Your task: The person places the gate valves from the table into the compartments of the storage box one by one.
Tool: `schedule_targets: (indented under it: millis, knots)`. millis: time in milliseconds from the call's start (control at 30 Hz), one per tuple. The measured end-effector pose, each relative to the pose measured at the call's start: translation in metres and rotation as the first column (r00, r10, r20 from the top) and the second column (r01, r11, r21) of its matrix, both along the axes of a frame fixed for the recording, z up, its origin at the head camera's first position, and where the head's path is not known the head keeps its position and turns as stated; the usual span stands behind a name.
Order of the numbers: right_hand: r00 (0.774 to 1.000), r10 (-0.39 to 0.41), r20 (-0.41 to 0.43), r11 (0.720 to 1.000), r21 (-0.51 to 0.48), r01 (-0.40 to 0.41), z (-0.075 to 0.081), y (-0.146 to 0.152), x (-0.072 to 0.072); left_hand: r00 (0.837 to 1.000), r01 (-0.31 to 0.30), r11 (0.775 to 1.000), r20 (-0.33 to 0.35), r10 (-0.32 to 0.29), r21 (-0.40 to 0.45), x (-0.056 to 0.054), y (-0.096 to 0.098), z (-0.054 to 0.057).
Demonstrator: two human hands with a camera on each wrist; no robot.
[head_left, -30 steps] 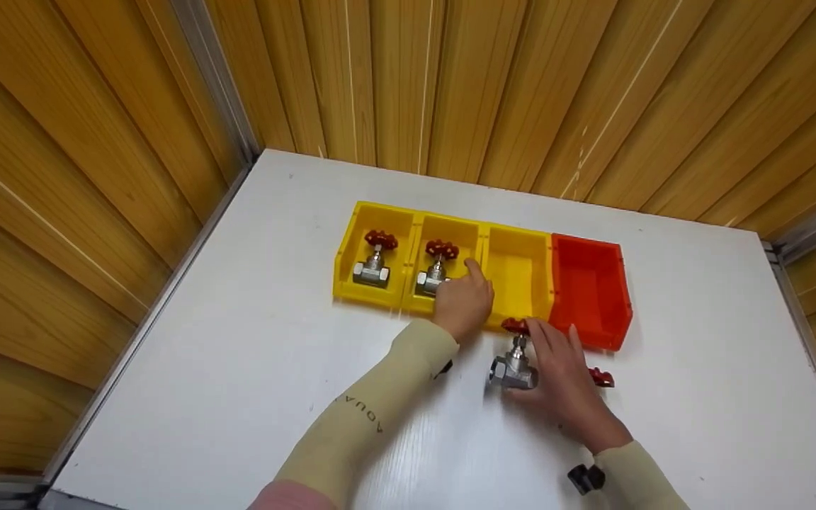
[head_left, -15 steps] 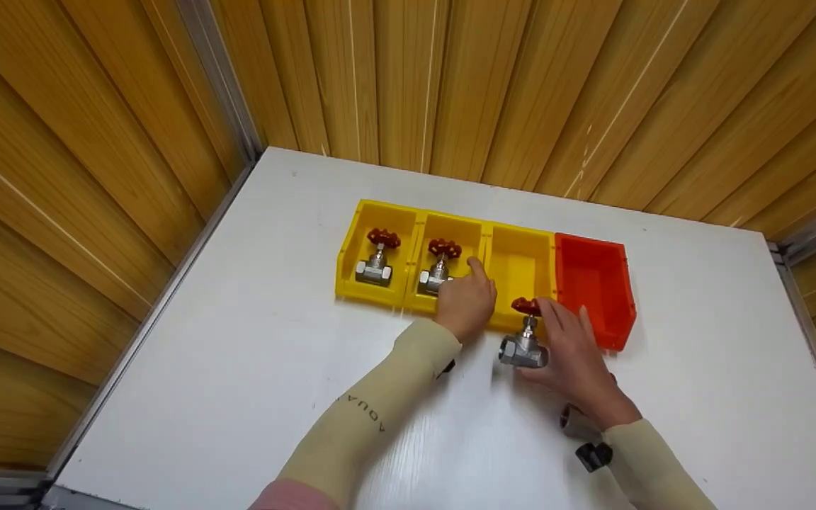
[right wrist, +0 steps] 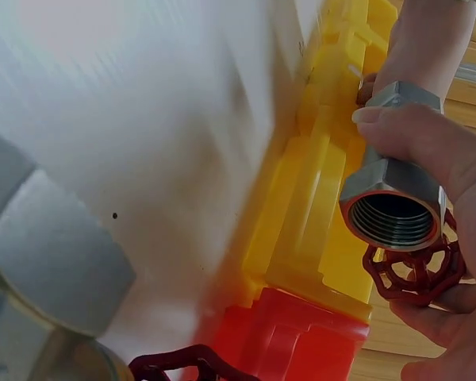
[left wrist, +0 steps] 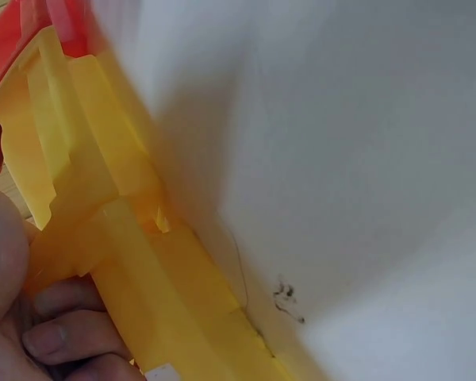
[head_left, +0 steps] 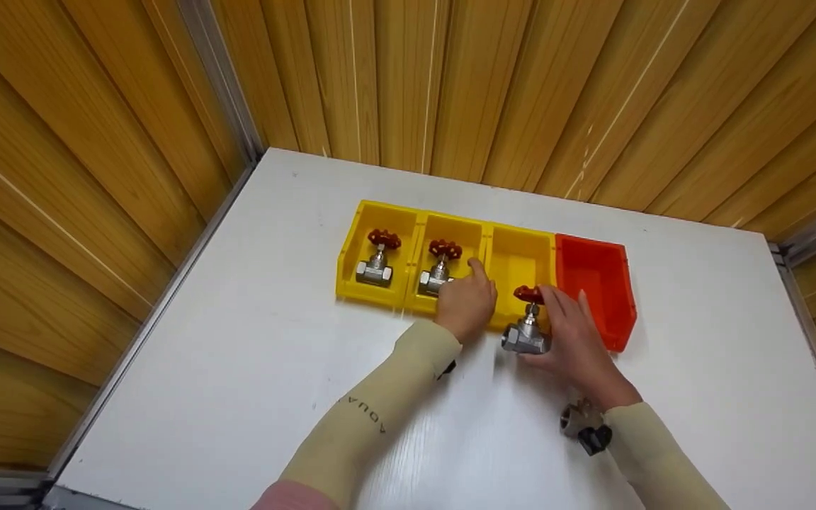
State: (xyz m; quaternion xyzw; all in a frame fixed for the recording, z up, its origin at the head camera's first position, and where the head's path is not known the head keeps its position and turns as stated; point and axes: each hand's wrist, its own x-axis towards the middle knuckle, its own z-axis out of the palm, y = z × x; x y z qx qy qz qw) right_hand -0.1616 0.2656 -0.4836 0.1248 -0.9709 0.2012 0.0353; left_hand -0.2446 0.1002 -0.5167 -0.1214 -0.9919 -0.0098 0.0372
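Note:
My right hand (head_left: pixel 578 347) grips a silver gate valve (head_left: pixel 527 338) with a red handwheel, thumb on the body and fingers at the wheel. The valve is held upright over the front edge of the third yellow bin (head_left: pixel 514 265). In the right wrist view, the threaded mouth of the valve (right wrist: pixel 389 186) faces the camera. My left hand (head_left: pixel 466 301) holds the front wall of the second yellow bin (head_left: pixel 418 303), its fingers (left wrist: pixel 79 337) curled at the wall. A valve (head_left: pixel 435 280) stands in that bin, partly hidden by this hand. Another valve (head_left: pixel 374 271) stands in the leftmost bin.
A red bin (head_left: pixel 592 283) joins the row at its right end. One more valve (head_left: pixel 572 419) lies on the white table (head_left: pixel 238 368), mostly covered by my right wrist; its hex end (right wrist: pixel 55 246) looms close in the right wrist view. Wood-panelled walls (head_left: pixel 450 85) rise behind.
My right hand has carried its valve forward and slightly right, from the table in front of the bins to the third bin's front edge. The left hand stays on the bin.

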Motion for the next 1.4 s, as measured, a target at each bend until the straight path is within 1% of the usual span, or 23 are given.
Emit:
schedule_targets:
  millis: [233, 433, 600, 733, 900, 1100, 1267, 1400]
  knots:
    - [1.000, 0.013, 0.011, 1.000, -0.006, -0.013, 0.004, 0.001, -0.009, 1.000, -0.002, 1.000, -0.004, 0.002, 0.007, -0.001, 0.000, -0.002]
    - [1.000, 0.018, 0.014, 1.000, -0.001, -0.018, 0.007, 0.001, -0.016, 1.000, -0.008, 1.000, -0.009, 0.008, 0.008, 0.000, 0.001, -0.001]
    - [0.999, 0.016, 0.036, 1.000, 0.000, -0.016, 0.008, 0.001, -0.022, 1.000, -0.004, 1.000, -0.021, 0.003, -0.006, 0.001, 0.001, -0.001]
    - [0.999, 0.007, 0.053, 1.000, 0.001, -0.007, 0.010, 0.000, -0.027, 1.000, -0.003, 1.000, -0.017, 0.003, -0.017, 0.000, 0.001, -0.001]
    - [0.997, 0.006, 0.074, 1.000, -0.005, -0.006, 0.013, -0.002, -0.031, 1.000, -0.002, 1.000, -0.009, 0.002, -0.009, 0.000, 0.001, 0.000]
    - [0.999, 0.017, 0.041, 1.000, 0.018, -0.018, 0.012, -0.002, -0.037, 1.000, -0.003, 1.000, -0.008, 0.003, -0.001, 0.000, 0.000, 0.000]
    - [1.000, 0.025, 0.011, 0.999, 0.021, -0.026, 0.011, -0.002, -0.040, 1.000, -0.006, 1.000, -0.010, 0.006, 0.005, 0.000, 0.000, 0.000]
    - [1.000, 0.024, 0.003, 1.000, 0.019, -0.024, 0.010, -0.002, -0.043, 1.000, 0.000, 1.000, -0.003, 0.000, 0.009, 0.000, 0.000, 0.000]
